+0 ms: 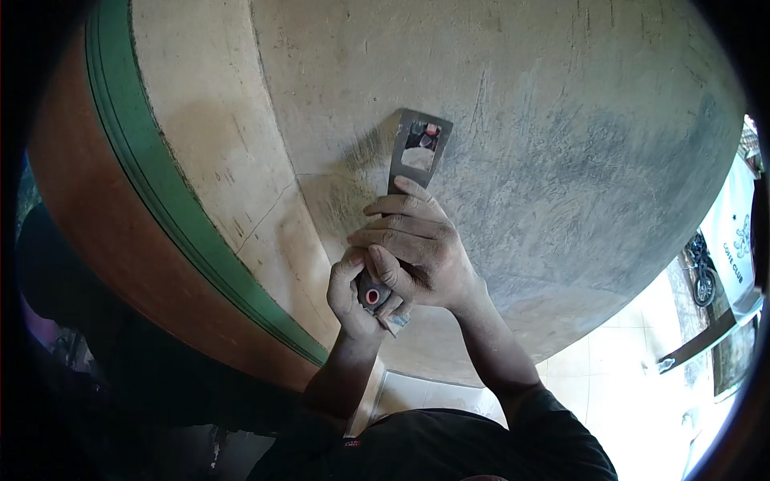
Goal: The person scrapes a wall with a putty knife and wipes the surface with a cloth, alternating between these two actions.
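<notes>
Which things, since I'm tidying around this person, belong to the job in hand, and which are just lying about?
Seemingly in use:
Scraper, held by left hand and right hand
Scuffed wall in front
Small scrap at the left hand, role unclear

Seemingly just background:
Motorcycle
Printed banner

The wall [553,152] is beige, mottled with cloudy grey patches and streaked with fine dark scratches at centre and right of the frame. A deep green trim [151,143] curves down the left, beside a reddish-brown band [120,228]. The scraper blade [413,174] is dull grey; its dark handle end [372,291] shows a small red and whitish round. Pale grey dust coats the right hand [433,252]. The shirt [449,449] is black; at right, the white banner [731,240] carries dark lettering.
</notes>
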{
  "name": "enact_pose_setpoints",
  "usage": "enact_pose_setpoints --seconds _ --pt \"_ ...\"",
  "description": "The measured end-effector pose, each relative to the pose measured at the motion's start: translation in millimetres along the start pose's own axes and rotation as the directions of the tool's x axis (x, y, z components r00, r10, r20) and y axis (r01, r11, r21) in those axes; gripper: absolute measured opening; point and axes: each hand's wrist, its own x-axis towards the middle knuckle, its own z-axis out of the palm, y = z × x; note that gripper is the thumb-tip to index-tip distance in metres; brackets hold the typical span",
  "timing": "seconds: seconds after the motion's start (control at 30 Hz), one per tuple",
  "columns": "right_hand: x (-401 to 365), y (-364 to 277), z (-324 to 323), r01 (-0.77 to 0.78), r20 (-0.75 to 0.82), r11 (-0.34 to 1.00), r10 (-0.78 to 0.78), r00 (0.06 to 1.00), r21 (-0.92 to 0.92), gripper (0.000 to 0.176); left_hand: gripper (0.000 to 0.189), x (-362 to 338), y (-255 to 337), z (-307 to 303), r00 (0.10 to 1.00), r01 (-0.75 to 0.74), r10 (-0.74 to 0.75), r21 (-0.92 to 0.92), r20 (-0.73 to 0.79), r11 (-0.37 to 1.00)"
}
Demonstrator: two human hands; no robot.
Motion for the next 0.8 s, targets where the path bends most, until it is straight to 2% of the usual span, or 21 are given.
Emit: enact_pose_setpoints --seconds 0.03,0.07,0.1,0.17,0.2,0.23,0.27,0.3,0.33,0.37,0.43,0.47,0.53,0.63,0.7,0.73,0.77,0.8 --pt "-2.4 2.2 0.5 0.006 0.038 1.0 -0.006 0.999 0.013 0.014 0.026 -2.8 -2.0 -2.5 0.991 0.081 -0.059 -0.192 0.116 0.978" --pt "-14.6 5.9 8.9 0.0 0.052 0.999 -0.003 0.999 0.044 0.018 0.028 -16.2 -2.2 -0.2 0.996 0.073 -0.077 -0.101 -0.04 0.992" --pt "-19.7 5.3 13.5 0.01 0.045 0.999 -0.011 0.999 0.037 0.018 0.028 -18.5 -2.9 -1.5 0.997 0.072 -0.074 -0.096 -0.027 0.993" --pt "-25.7 3.9 20.7 0.01 0.071 1.0 -0.01 0.997 0.004 0.023 0.032 -19.1 -2.7 -4.4 0.98 0.102 -0.098 0.013 -0.171 0.995" --pt "-15.8 3.7 18.9 0.048 0.044 0.997 -0.046 0.998 -0.053 0.025 0.034 -16.9 3.8 2.1 0.983 0.146 -0.134 0.093 -0.128 0.985" --pt "-1.5 -1.5 10.5 0.043 0.042 0.998 -0.041 0.998 -0.055 0.025 0.034 -11.7 6.0 1.0 0.982 0.151 -0.139 0.093 -0.129 0.984" --pt "16.1 -9.6 -0.3 0.026 0.275 0.983 0.026 0.961 -0.183 0.023 0.035 -5.9 7.7 -1.3 0.991 0.13 -0.129 0.01 -0.033 0.991" --pt "28.7 -12.2 -7.0 0.037 0.483 0.951 0.122 0.867 -0.307 0.024 0.036 -4.0 9.2 -3.3 0.992 0.116 -0.111 -0.076 0.059 0.99" --pt "37.3 -9.3 -4.9 0.095 0.498 0.936 0.092 0.862 -0.338 0.029 0.034 -8.3 13.7 0.3 0.989 0.141 -0.142 -0.031 -0.048 0.99" --pt "37.5 -9.1 2.1 0.09 0.496 0.937 0.096 0.863 -0.338 0.029 0.034 -13.6 14.9 -2.6 0.988 0.146 -0.147 -0.029 -0.049 0.989" --pt "33.7 -0.6 14.9 0.189 0.662 0.918 0.099 0.743 -0.349 0.03 0.031 -25.7 14.5 -9.3 0.951 0.209 -0.212 -0.038 -0.227 0.977" --pt "26.7 3.9 19.3 0.196 0.66 0.914 0.098 0.744 -0.356 0.03 0.031 -27.5 14.3 -10.4 0.953 0.206 -0.209 -0.037 -0.218 0.978" --pt "16.2 3.7 27.6 0.205 0.584 0.95 -0.03 0.811 -0.235 0.025 0.026 -33.1 15.0 -12.4 0.97 0.187 -0.188 -0.022 -0.154 0.982" --pt "27.4 -2.4 22.1 0.145 0.532 0.97 -0.018 0.846 -0.197 0.024 0.023 -36.5 29.3 -0.5 0.984 0.154 -0.155 -0.013 -0.09 0.988" --pt "44.2 -0.6 16.4 0.134 0.542 0.968 0.002 0.84 -0.212 0.024 0.023 -30.0 38.1 6.4 0.986 0.127 -0.142 -0.154 -0.089 0.98" --pt "47.9 0.1 16.5 0.13 0.55 0.963 0.022 0.835 -0.236 0.024 0.022 -24.2 35.1 -4.1 0.995 0.096 -0.093 -0.1 0.033 0.99" --pt "43.9 -2.0 21.4 0.128 0.551 0.965 0.021 0.835 -0.23 0.024 0.022 -27.2 31.4 -12.6 0.995 0.095 -0.093 -0.099 0.026 0.991" --pt "38.2 -2.8 26.9 0.161 0.626 0.948 0.049 0.778 -0.274 0.024 0.022 -31.4 26.1 -19.9 0.994 0.104 -0.107 -0.093 -0.02 0.99"
